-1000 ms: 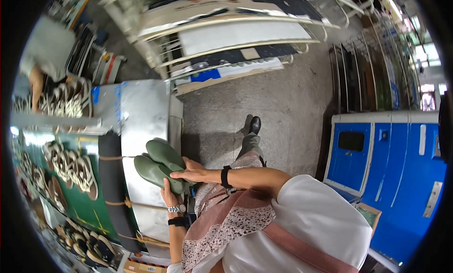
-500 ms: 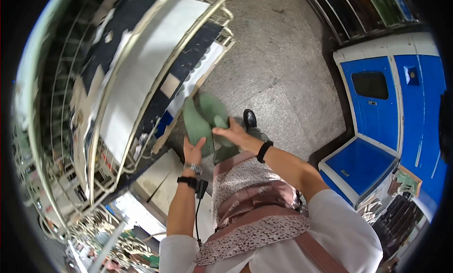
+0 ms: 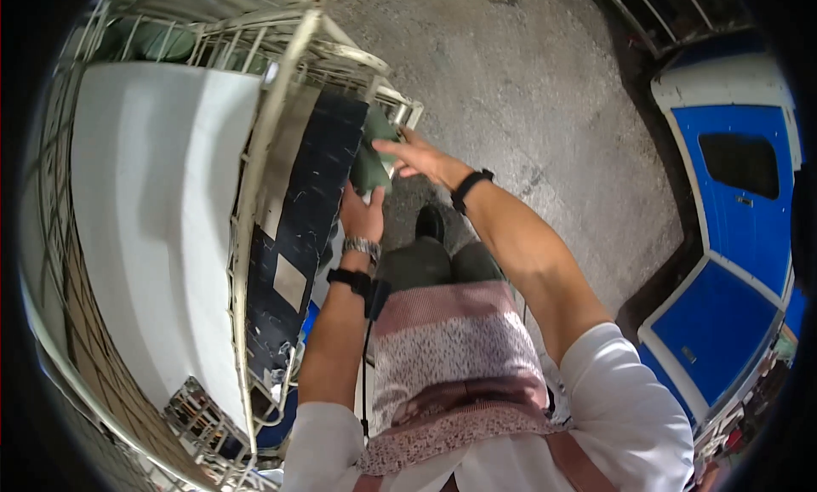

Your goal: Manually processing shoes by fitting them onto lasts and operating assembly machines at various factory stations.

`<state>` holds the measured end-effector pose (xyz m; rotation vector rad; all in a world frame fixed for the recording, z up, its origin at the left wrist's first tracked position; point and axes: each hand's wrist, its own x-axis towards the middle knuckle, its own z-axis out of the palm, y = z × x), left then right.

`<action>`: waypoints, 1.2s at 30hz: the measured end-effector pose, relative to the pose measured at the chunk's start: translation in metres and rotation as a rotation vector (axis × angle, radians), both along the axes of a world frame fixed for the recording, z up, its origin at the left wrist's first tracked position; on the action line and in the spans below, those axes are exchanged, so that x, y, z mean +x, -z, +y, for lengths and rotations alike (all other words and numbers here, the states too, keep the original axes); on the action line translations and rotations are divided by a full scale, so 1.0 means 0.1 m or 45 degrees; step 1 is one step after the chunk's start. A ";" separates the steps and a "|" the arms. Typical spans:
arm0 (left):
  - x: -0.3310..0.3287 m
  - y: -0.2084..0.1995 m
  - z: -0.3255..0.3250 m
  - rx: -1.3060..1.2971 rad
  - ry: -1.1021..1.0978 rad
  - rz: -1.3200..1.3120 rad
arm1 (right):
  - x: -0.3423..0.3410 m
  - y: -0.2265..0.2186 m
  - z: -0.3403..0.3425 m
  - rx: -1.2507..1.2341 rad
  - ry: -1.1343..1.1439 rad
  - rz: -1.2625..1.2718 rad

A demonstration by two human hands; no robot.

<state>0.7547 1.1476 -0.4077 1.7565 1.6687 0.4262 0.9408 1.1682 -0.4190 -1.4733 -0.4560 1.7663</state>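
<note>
A muted-green, curved piece (image 3: 371, 170) is between my hands at the open side of a wire rack (image 3: 294, 58); much of it is hidden behind the rack's edge and dark shelf lining, and its exact kind is unclear. My left hand (image 3: 362, 214) grips its near end, thumb on top, with the other fingers out of sight. My right hand (image 3: 419, 158) closes on its right side, thumb across the green surface. On my left wrist are a metal watch (image 3: 362, 248) and a black strap (image 3: 349, 279).
White sheet (image 3: 162, 211) and dark lining (image 3: 315, 164) cover the rack's shelves, close against my left arm. Metal bars (image 3: 393, 96) jut out near my right hand. A blue cabinet (image 3: 732, 160) with white edges stands to the right. Grey floor (image 3: 528, 109) lies between.
Both hands have carried the green piece up and forward, from above the floor to the rack's shelf. The view has shifted, so the rack now looks closer and more of its upper sheet shows.
</note>
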 end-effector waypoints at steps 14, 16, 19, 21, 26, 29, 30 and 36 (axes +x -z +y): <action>0.10 -1.26 -0.84 -1.098 0.608 -0.046 | 0.57 -2.24 -5.95 -1.320 0.674 -0.915; 0.38 -1.48 -1.01 -1.067 0.690 0.087 | 0.64 -3.03 -6.66 -1.362 0.926 -0.897; 0.78 -1.81 -1.21 -0.880 0.816 0.238 | 0.57 -3.37 -7.77 -1.287 1.439 -1.363; 1.01 -1.89 -1.41 -0.815 1.014 0.277 | 0.76 -3.66 -8.31 -1.220 1.660 -1.510; 1.33 -1.59 -2.07 -0.804 1.151 0.246 | 1.74 -4.15 -9.29 -1.023 1.781 -2.268; 2.14 -2.32 -3.31 -0.945 1.411 0.228 | 2.19 -4.11 -9.88 -1.164 1.784 -2.093; 2.32 -2.41 -3.53 -0.889 1.513 0.199 | 2.44 -4.09 -9.96 -1.135 1.786 -2.055; 3.33 -3.10 -4.67 -0.640 1.896 0.165 | 2.96 -4.22 -10.03 -1.065 1.751 -1.477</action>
